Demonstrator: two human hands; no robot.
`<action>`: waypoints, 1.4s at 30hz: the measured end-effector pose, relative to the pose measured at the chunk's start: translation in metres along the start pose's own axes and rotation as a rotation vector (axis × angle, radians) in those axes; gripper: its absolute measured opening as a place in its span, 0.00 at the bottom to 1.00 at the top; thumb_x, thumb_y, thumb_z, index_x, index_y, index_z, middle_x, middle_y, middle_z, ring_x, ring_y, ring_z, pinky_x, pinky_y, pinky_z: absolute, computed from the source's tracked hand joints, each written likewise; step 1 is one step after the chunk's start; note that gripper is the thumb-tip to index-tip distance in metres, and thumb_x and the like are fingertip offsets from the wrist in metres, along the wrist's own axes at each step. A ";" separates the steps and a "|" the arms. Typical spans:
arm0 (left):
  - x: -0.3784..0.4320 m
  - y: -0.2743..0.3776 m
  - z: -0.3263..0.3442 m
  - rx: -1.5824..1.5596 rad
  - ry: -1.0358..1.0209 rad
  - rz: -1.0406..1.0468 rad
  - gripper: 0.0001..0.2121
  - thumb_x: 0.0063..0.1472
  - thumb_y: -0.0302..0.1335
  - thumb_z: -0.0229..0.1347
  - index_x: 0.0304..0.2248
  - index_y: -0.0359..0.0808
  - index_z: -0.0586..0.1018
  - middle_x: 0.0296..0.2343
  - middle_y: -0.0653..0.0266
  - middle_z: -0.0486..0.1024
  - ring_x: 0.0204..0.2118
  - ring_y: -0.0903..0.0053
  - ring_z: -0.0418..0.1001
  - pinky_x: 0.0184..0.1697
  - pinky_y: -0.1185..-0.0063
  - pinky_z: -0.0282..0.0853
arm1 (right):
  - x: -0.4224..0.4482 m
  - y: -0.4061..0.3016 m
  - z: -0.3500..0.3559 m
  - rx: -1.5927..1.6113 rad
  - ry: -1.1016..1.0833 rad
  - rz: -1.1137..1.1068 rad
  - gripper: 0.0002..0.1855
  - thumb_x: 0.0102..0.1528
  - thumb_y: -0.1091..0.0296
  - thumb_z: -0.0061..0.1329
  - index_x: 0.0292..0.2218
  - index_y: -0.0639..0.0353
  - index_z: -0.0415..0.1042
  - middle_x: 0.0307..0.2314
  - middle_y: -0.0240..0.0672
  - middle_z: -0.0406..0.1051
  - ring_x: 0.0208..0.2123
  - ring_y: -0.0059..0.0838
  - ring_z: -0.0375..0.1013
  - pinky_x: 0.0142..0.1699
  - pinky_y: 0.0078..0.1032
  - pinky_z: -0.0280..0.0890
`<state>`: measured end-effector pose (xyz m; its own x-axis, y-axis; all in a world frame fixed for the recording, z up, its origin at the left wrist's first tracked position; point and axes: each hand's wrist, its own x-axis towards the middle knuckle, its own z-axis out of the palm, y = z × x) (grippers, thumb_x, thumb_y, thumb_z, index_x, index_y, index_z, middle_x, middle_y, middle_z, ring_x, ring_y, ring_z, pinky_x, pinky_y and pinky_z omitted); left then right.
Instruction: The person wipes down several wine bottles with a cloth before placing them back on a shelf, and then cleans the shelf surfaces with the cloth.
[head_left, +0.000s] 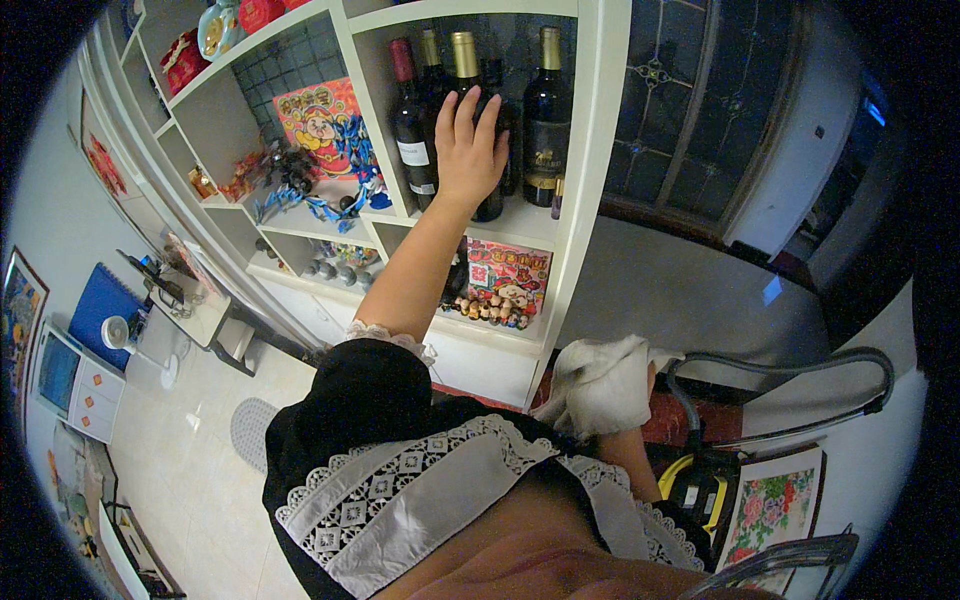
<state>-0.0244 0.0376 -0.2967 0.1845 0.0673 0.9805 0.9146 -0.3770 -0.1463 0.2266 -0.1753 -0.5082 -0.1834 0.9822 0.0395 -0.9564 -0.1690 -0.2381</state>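
Observation:
My left hand reaches into the upper compartment of a white display shelf. Its fingers lie spread over the front of a dark wine bottle with a gold-capped neck; the thumb side is partly hidden, so I cannot tell whether it grips the glass. That bottle's base rests on the shelf board. Around it stand a red-capped wine bottle to the left and a gold-capped bottle with a dark label to the right. Low at the right, a bunched white cloth covers most of my right hand, which holds it.
A small vial stands near the compartment's right edge. Below are several small figurines before a red festive picture. Left compartments hold blue ornaments. At right are a grey vacuum hose, its yellow-black body and a floral picture.

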 end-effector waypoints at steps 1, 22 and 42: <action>-0.001 -0.001 0.000 -0.009 -0.008 0.002 0.24 0.46 0.27 0.57 0.46 0.39 0.68 0.48 0.55 0.59 0.52 0.54 0.53 0.53 0.65 0.52 | 0.000 0.000 0.001 0.005 -0.030 -0.003 0.34 0.52 0.38 0.26 0.50 0.55 0.58 0.46 0.46 0.60 0.48 0.47 0.59 0.53 0.43 0.53; 0.248 -0.100 0.012 0.248 -0.128 -0.409 0.49 0.43 0.49 0.59 0.56 0.36 0.42 0.53 0.50 0.46 0.51 0.48 0.53 0.48 0.62 0.60 | -0.024 -0.014 0.033 0.054 -0.373 -0.061 0.36 0.51 0.36 0.29 0.50 0.54 0.57 0.46 0.43 0.60 0.46 0.42 0.60 0.50 0.40 0.56; 0.252 -0.088 -0.009 0.113 -0.251 -0.523 0.52 0.38 0.38 0.65 0.55 0.35 0.41 0.50 0.45 0.53 0.49 0.53 0.60 0.48 0.66 0.63 | -0.013 -0.012 -0.027 0.141 -0.212 -0.126 0.34 0.52 0.35 0.24 0.46 0.53 0.61 0.42 0.40 0.64 0.44 0.40 0.62 0.51 0.35 0.56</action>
<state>-0.0619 0.0791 -0.0355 -0.2346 0.4397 0.8670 0.9370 -0.1351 0.3220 0.2467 -0.1837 -0.5321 -0.0902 0.9598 0.2658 -0.9941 -0.0707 -0.0820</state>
